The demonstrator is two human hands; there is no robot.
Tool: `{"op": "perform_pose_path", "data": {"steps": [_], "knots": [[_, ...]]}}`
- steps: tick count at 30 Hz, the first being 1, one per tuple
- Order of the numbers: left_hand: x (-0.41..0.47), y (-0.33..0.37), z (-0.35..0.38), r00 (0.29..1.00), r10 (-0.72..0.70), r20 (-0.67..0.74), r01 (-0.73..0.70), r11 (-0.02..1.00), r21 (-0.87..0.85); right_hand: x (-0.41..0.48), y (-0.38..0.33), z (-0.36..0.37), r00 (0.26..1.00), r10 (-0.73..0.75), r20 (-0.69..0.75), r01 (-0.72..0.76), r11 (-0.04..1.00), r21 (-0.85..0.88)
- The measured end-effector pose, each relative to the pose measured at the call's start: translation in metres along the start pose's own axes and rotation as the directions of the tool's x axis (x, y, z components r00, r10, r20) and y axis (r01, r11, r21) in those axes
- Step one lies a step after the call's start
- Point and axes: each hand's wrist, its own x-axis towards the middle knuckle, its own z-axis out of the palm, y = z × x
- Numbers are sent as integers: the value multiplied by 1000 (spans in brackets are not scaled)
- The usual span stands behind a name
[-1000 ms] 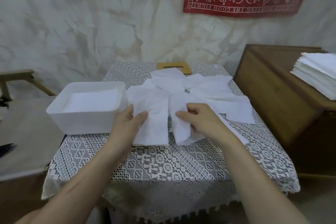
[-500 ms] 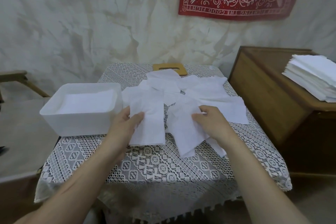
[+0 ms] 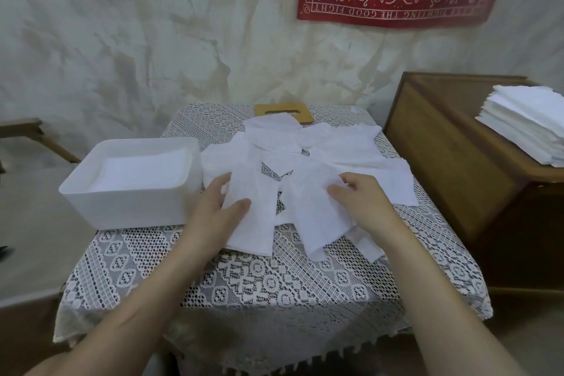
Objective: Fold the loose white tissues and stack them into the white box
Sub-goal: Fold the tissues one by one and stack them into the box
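Note:
A pile of loose white tissues lies spread over the middle of the lace-covered table. My left hand pinches the left edge of a folded tissue, thumb on top and fingers behind it. My right hand pinches the right edge of a second tissue, which lies slanted on the cloth. The white box stands at the table's left edge, just left of my left hand. Inside it is a flat stack of folded tissues.
A wooden board with a slot lies at the table's far edge, partly under tissues. A wooden cabinet stands to the right with a stack of white tissues on top. A wooden chair is at the left.
My right hand has slid from the left side of the slanted tissue across to its right edge, and that tissue now lies flatter. My left hand keeps its hold on the folded tissue.

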Motion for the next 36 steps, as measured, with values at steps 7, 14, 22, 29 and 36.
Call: {"op": "perform_pose_path", "data": {"steps": [7,14,22,29,36], "knots": [[0,-1,5,923,386,-10,-329,799,504,-8,-17,7,984,-53,167,3,958,287],[0,20,16,947,279,158,-286,958,21,-11,-35,17,942,-88,324,-67,896,439],[7,23,13,990,124,70,-97,947,-305,-9,-42,9,990,53,129,-121,786,606],[7,20,11,997,40,-63,-63,910,-410,-18,-40,15,958,-54,281,-78,896,438],[11,12,6,985,148,-89,-167,949,-268,-16,-33,12,961,-133,241,66,960,271]]}}
